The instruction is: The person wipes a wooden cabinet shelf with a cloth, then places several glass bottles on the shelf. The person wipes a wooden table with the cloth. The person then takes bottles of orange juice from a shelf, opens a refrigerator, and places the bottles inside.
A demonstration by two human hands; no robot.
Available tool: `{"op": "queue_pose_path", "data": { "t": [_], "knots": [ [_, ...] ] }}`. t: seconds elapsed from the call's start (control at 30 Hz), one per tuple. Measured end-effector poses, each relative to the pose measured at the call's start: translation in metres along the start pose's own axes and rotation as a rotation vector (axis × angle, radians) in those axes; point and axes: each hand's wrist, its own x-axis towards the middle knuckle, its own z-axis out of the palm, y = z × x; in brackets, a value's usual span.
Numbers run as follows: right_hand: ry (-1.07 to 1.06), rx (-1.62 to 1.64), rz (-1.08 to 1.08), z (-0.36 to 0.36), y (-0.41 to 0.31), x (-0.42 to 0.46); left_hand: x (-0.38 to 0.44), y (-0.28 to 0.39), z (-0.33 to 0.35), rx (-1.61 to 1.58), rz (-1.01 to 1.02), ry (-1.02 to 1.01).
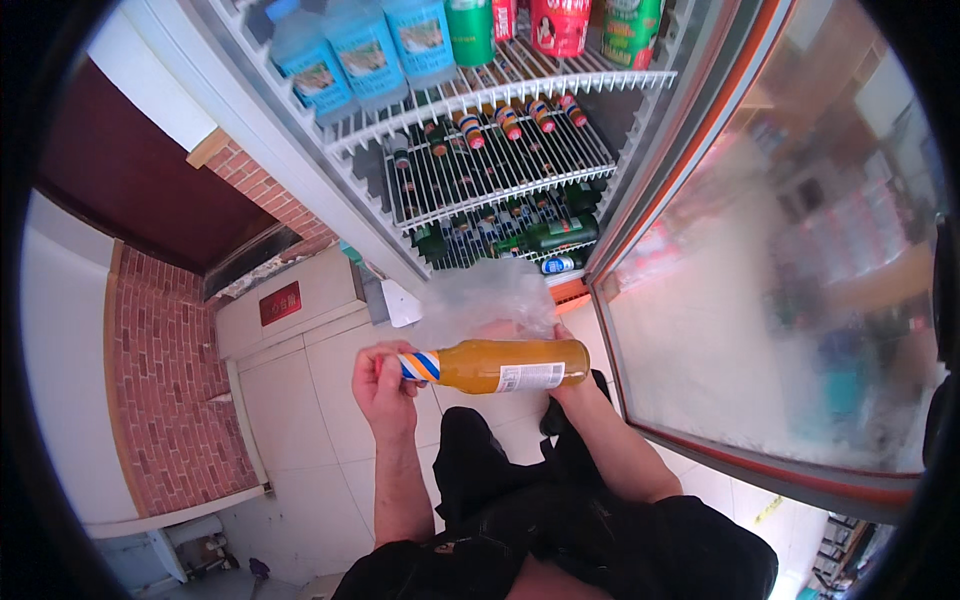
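Note:
An amber glass bottle lies level in front of me, its neck wrapped in blue, white and orange stripes and its body bearing a white label. My left hand grips the neck close to the red cap. Behind the bottle's base is my right hand, partly hidden by the glass. Its fingers show faintly through a clear plastic bag, which they hold. Whether this hand also bears the bottle's weight is hard to tell. The bag spreads out just beyond the bottle, towards the fridge.
An upright drinks fridge stands before me, with bottles on its wire shelves and blue-labelled plastic bottles higher up. Its fogged glass door hangs open at my right. A brick-faced wall and a tiled step are at left.

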Motion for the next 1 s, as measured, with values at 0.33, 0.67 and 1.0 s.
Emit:
{"op": "queue_pose_path", "data": {
  "t": [0.33,0.67,1.0],
  "knots": [
    [0.288,-0.471,-0.209,0.171,-0.04,-0.081,-0.108,0.074,0.005,0.141,-1.161,-0.502],
    [0.278,-0.72,-0.368,0.113,-0.097,-0.13,-0.007,-0.006,0.116,-0.042,-0.865,-0.171],
    [0.342,-1.21,-0.226,0.098,-0.113,-0.167,0.186,-0.079,0.213,-0.239,-0.607,-0.028]
  ]
}}
